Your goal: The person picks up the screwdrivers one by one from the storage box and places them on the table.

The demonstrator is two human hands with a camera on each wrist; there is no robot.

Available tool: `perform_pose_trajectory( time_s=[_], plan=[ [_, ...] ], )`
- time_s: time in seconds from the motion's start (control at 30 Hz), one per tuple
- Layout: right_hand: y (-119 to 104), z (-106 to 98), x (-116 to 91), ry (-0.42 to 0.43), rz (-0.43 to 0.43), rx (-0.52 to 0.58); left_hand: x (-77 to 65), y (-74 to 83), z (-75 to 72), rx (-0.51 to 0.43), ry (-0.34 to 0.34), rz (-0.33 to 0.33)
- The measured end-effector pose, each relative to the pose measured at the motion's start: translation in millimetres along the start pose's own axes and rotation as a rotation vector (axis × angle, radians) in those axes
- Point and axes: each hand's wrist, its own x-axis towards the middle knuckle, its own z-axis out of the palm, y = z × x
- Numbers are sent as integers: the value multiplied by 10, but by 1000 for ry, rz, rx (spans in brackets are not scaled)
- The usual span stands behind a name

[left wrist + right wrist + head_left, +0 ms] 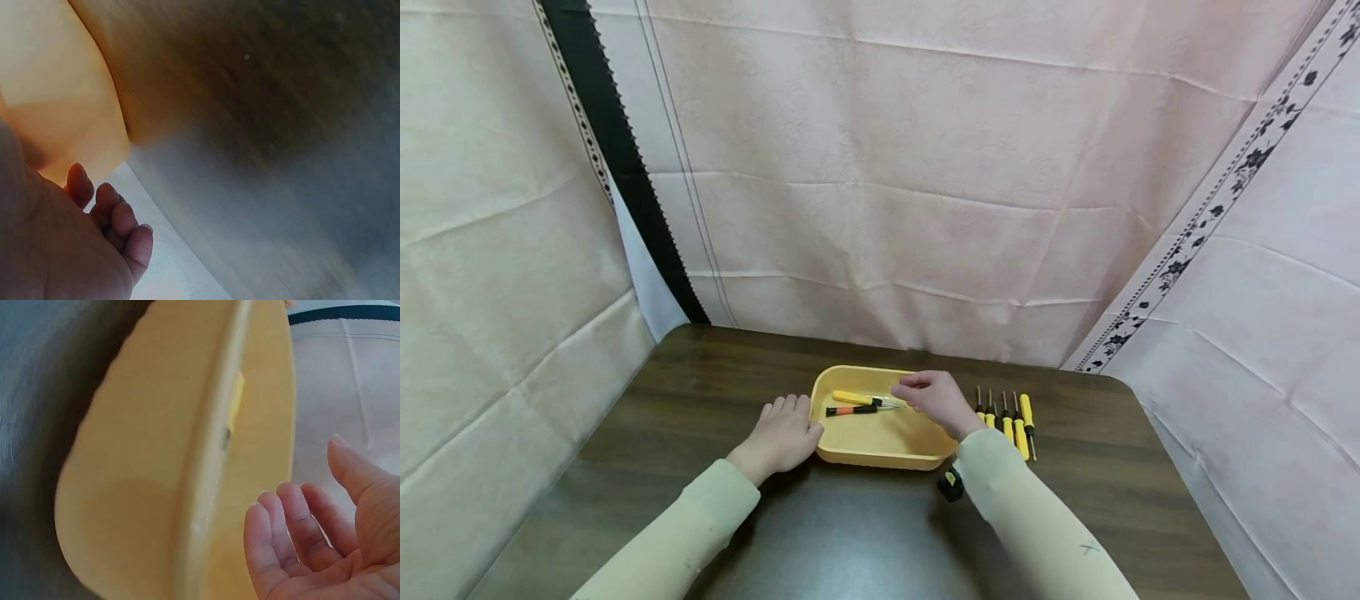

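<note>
A yellow plastic tray (880,457) stands on the table. Inside it lie a yellow-and-black screwdriver (854,397) and an orange-and-black screwdriver (852,409), roughly side by side. My left hand (784,435) is against the tray's left side; the left wrist view shows its fingers loosely bent, not wrapped round the wall. Over the tray's right part hovers my right hand (934,400). Its fingers are gently bent and the thumb stands apart in the right wrist view, with nothing between them. Near this hand, several yellow-and-black screwdrivers (1019,433) lie in a row, partly hidden by the right arm.
A small black-and-yellow block-like thing (951,485) sits by the tray's near right corner, beside the right sleeve. The dark wooden table (850,533) has rounded far corners. Pale cloth (880,208) hangs behind the table and at both sides.
</note>
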Motion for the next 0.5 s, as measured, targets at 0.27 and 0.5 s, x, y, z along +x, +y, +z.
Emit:
perform_pose_trajectory(
  time_s=[0.27, 0.5],
  plan=[
    [158, 240, 155, 0, -75, -188, -21, 20, -12, 1, 5, -3],
    [188, 369, 228, -36, -32, -147, -20, 28, -20, 6, 3, -7]
  ],
)
